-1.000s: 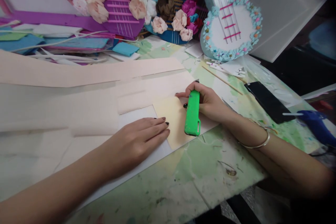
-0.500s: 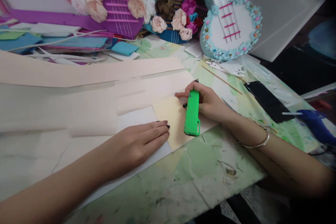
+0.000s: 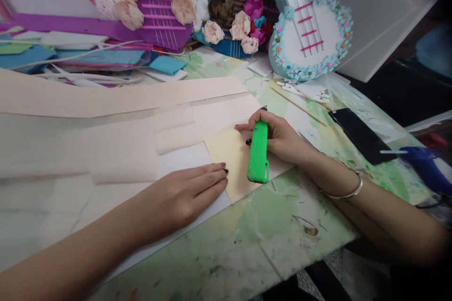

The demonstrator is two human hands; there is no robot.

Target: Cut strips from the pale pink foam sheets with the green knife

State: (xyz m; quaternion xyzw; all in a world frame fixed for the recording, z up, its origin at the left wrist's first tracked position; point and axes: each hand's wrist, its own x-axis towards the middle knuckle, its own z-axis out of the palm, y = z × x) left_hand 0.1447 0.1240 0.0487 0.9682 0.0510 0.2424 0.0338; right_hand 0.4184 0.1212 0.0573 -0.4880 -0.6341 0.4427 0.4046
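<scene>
My right hand [image 3: 278, 138] is closed around a green utility knife [image 3: 258, 155], with the blade end pointing away near the index finger. The knife is held over the right side of a pale yellow piece of paper [image 3: 226, 150]. My left hand [image 3: 190, 193] lies flat, fingers stretched out, on a white sheet [image 3: 187, 157] beside the yellow piece. Its fingertips reach the yellow piece's left edge. Under and behind both lie large cream sheets [image 3: 123, 141], with a long cream strip [image 3: 169, 94] on top at the far side.
Decorated paper guitars stand at the back, among them a purple one [image 3: 165, 23] and a light blue round one [image 3: 300, 42]. On the right are a thin stick [image 3: 298, 107], a black phone [image 3: 362, 134] and a blue glue gun [image 3: 427, 167]. Coloured sheets [image 3: 95, 56] are piled back left.
</scene>
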